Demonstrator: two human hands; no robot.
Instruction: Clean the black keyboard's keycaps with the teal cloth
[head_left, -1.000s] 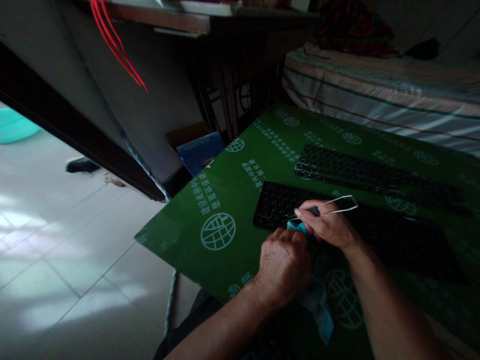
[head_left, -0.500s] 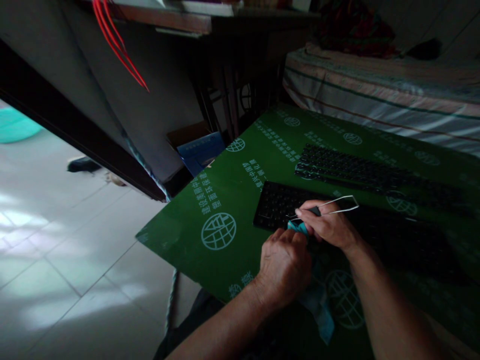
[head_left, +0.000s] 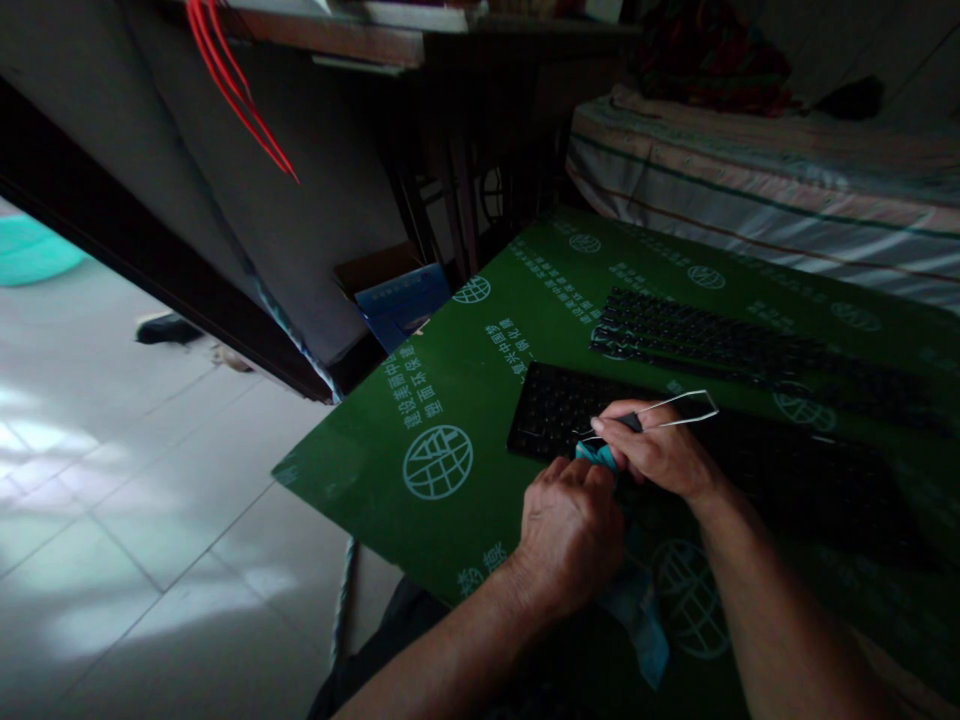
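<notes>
My right hand is closed around a wire keycap puller with a dark grip, its bent wire loop sticking out to the right. My left hand is a fist beside it, gripping a blue-green cloth. A folded bit of that cloth shows between both hands, and its loose end hangs toward me. Under and beyond my hands lies a black keyboard, partly covered by them. Farther back, rows of loose black keycaps lie on the green tabletop.
A striped bedspread borders the table's far side. At the back left stand a wooden desk with red cords hanging off it and a blue box. A teal basin rests on the tiled floor.
</notes>
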